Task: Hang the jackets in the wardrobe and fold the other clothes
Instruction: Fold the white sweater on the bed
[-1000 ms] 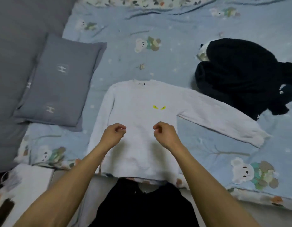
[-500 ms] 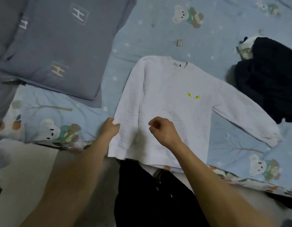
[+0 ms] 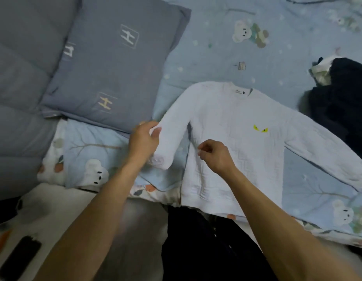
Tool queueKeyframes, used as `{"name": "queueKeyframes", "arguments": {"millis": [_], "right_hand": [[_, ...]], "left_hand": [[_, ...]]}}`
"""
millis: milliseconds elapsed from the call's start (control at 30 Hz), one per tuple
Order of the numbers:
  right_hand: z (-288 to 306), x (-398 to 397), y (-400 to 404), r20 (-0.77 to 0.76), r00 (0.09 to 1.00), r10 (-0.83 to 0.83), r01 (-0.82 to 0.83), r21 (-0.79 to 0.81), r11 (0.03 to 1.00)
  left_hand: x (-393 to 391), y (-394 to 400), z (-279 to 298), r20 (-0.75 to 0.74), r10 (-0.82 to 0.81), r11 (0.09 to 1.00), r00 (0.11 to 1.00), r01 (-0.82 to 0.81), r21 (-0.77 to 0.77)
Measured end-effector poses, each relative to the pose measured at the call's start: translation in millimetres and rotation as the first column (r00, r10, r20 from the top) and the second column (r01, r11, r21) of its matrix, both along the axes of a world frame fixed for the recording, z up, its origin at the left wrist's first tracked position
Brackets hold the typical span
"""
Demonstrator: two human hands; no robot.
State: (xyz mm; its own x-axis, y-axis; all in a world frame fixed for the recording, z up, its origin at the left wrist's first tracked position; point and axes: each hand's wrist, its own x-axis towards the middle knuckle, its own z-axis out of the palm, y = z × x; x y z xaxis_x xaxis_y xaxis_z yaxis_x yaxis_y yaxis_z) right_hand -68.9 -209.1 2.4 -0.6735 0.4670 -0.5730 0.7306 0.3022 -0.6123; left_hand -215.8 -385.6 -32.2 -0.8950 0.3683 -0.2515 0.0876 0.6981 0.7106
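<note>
On the bed, near edge: white sweater (image 3: 234,138) lies flat, front up, collar away from the person, hem at the bed's edge.
Bedding: light blue sheet (image 3: 216,49) printed with bears; grey pillow (image 3: 107,74) just beside the sweater's left shoulder.
Left hand (image 3: 143,140): fingers and thumb curled round the sweater's left sleeve (image 3: 165,147), lifting it a little off the sheet, cuff hanging below the hand.
Right hand (image 3: 214,155): loosely curled over the sweater's body, fingertips close together; whether it pinches the cloth, cannot tell.
Right sleeve (image 3: 322,157): spread out sideways, flat, untouched.
Dark garments (image 3: 342,110): heaped at the far right, apart from the hands, not yet dealt with.
Step in hand: by judgement, folding the sweater, first sleeve.
Next move calls for: carrying the left sleeve across the chest and laying it smooth, the body held flat meanwhile; then the same for the right sleeve.
</note>
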Motion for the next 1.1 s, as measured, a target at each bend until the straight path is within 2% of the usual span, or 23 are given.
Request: {"name": "queueKeyframes", "arguments": {"millis": [100,167,267,333,467,600,700,800,933,1100], "right_hand": [[12.8,-29.9,-4.6,-0.069,0.997,0.034,-0.033,0.013,0.999],[21.9,-47.3,-7.2,-0.118,0.992,0.039,-0.037,0.023,0.999],[32.8,-63.3,-8.4,-0.155,0.987,0.046,-0.043,0.019,0.999],[40.4,-65.0,-6.1,-0.177,0.983,0.048,-0.048,0.007,0.999],[48.4,-45.4,12.6,-0.192,0.981,-0.001,0.003,0.011,1.000],[56.3,13.7,59.0,-0.196,0.960,-0.201,0.200,-0.028,0.979],[58.8,61.9,94.2,-0.189,0.917,-0.351,0.344,-0.070,0.936],[60.9,117.7,136.1,-0.203,0.850,-0.487,0.472,-0.118,0.874],[52.1,219.7,219.5,-0.215,0.713,-0.667,0.628,-0.226,0.745],[5.5,332.5,318.5,-0.117,0.491,-0.863,0.788,-0.362,0.498]], "left_hand": [[-56.1,-12.4,34.2,-0.132,-0.047,0.998,0.990,0.040,-0.058],[-82.8,-19.2,47.5,-0.168,-0.078,0.985,0.983,0.050,-0.168],[-100.7,-24.0,49.4,-0.129,-0.179,0.890,0.975,0.104,-0.444],[-95.7,-20.7,51.9,-0.112,-0.207,0.867,0.972,0.129,-0.481],[-54.6,10.5,57.9,-0.017,-0.248,0.945,0.969,0.238,-0.224],[12.4,80.9,70.0,0.056,-0.326,0.945,0.944,0.326,0.010],[57.3,130.0,81.3,0.094,-0.371,0.925,0.924,0.358,0.128],[99.8,180.3,93.8,0.099,-0.427,0.897,0.899,0.407,0.173],[176.6,269.8,106.4,0.119,-0.510,0.855,0.852,0.488,0.177],[267.2,380.4,92.5,0.182,-0.590,0.806,0.787,0.585,0.086]]}}
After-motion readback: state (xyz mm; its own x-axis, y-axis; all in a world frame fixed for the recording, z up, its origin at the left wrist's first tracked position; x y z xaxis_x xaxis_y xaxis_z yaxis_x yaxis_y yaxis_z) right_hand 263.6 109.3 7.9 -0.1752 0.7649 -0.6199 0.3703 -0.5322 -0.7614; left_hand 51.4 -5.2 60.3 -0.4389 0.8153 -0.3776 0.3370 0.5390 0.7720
